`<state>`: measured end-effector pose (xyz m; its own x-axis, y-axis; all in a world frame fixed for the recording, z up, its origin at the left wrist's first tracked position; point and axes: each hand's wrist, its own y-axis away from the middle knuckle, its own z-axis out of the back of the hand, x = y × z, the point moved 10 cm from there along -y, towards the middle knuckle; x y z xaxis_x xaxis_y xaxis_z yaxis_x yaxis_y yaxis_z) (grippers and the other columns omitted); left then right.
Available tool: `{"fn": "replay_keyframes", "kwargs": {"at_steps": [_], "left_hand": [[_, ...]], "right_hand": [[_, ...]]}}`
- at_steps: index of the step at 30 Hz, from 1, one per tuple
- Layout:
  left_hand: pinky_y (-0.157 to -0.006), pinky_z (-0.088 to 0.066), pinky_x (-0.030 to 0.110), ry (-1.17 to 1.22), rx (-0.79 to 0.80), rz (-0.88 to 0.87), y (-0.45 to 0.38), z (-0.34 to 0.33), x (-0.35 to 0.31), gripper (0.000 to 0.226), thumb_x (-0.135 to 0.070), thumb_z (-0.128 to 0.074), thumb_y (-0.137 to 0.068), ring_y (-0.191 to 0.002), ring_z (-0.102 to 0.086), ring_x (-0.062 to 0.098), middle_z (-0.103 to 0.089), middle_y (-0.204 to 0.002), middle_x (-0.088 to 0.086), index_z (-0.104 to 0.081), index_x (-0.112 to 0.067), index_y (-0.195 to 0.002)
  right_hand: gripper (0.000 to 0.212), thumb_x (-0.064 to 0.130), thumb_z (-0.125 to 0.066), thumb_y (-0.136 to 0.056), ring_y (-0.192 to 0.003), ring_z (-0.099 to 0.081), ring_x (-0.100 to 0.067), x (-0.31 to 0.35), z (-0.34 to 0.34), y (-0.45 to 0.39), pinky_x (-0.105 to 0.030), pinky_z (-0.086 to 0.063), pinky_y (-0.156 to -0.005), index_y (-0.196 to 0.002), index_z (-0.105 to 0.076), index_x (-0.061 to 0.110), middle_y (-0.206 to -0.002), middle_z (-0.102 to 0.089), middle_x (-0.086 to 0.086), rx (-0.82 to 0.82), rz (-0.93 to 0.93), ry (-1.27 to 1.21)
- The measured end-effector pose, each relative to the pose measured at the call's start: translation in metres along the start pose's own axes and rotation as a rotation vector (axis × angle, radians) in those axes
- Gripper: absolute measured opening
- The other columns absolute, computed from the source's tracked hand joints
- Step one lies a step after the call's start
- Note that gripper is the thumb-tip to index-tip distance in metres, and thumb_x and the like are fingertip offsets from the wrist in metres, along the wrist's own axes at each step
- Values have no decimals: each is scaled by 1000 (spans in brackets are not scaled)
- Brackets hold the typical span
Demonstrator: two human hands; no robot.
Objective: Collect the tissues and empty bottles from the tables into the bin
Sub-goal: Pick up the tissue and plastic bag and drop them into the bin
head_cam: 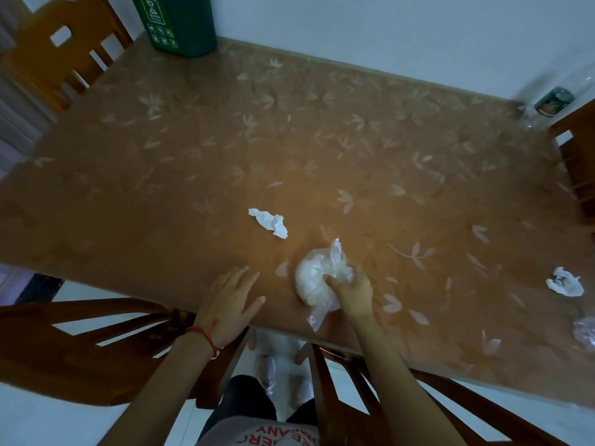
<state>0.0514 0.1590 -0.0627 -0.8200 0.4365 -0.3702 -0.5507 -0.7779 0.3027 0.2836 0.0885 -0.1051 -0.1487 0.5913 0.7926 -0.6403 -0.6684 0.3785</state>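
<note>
The right hand (351,292) is closed over a clear plastic bag (317,278) holding white crumpled material (probably tissues; contents not resolvable) at the near edge of the table (199,130). Fingers are curled around the bag's right side, thumb pressed into its front. The left hand (233,296) lies flat and open on the table just left of the bag, holding nothing. Loose tissues remain: one (269,222) just beyond the hands, another (564,282) far right. The green bin (180,25) stands at the far left corner. The bag would best be gathered fully before lifting, so nothing spills.
</note>
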Motion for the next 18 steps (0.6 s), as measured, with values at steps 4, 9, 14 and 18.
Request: {"fn": "replay_keyframes", "kwargs": {"at_steps": [4,9,14,18], "left_hand": [[-112,-20,34,76,-14,0,-7,3,2,90,-65,-6,-68,-138,-22,21,-31,-148,7,-34,-16,-139],[-111,-22,35,209,-37,57,-30,7,11,65,-52,-37,-85,-137,-23,23,-32,-147,8,-37,-14,-138],[-108,-21,29,353,-130,119,-60,24,16,51,-25,-52,-91,-136,-25,24,-34,-144,12,-38,-8,-137],[-98,-27,24,473,-152,156,-89,32,18,50,-29,-56,-86,-125,-40,28,-48,-132,16,-47,-3,-128]], "right_hand": [[50,16,-75,-73,-95,-57,-20,6,5,0,-36,-48,-85,-118,-53,10,-100,-59,0,-9,10,-72],[50,17,-75,-73,-95,-59,-20,12,12,-3,-36,-49,-84,-117,-54,12,-102,-60,-1,-21,26,-129],[47,18,-76,-72,-93,-61,-20,11,19,-7,-27,-48,-75,-114,-55,15,-103,-63,-4,-42,23,-179],[46,15,-76,-73,-89,-59,-16,14,22,-7,-15,-41,-64,-114,-55,16,-98,-61,1,-51,20,-204]]}}
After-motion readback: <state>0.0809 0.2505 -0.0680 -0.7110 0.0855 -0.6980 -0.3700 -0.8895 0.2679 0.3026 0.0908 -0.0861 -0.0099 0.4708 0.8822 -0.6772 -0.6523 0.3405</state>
